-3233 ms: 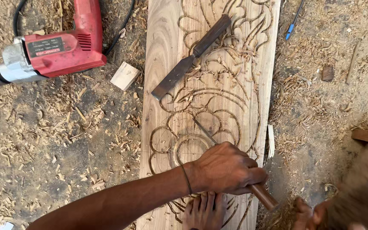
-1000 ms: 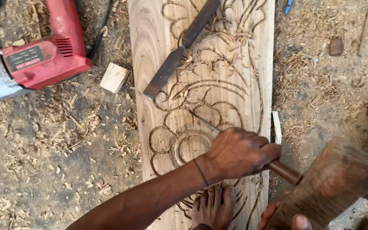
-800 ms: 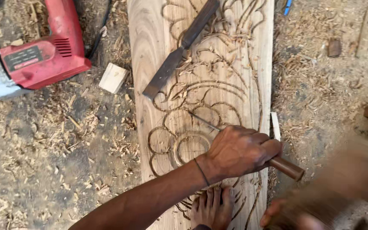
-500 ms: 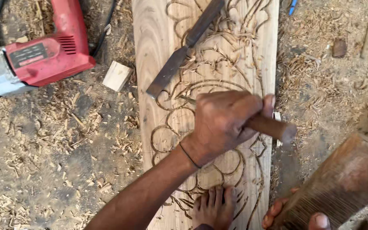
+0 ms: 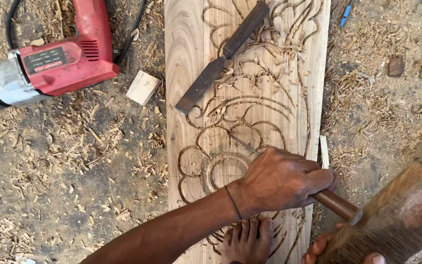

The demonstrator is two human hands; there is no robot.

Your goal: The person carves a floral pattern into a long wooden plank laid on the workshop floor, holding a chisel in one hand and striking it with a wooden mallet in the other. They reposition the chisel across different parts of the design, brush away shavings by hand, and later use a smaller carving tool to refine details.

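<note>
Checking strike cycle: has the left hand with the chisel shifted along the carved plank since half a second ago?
Yes. The left hand slid down the carved wooden plank toward the bare foot, farther from the flat dark chisel lying on it.

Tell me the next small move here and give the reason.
Probably a mallet tap on the chisel's butt. The left hand grips the brown wooden-handled carving chisel, its thin blade set in a curved groove of the pale carved plank, and the right hand holds the big wooden mallet right beside the handle's end.

Dark rectangular label (image 5: 45, 59) on red drill (image 5: 69, 61).
</note>
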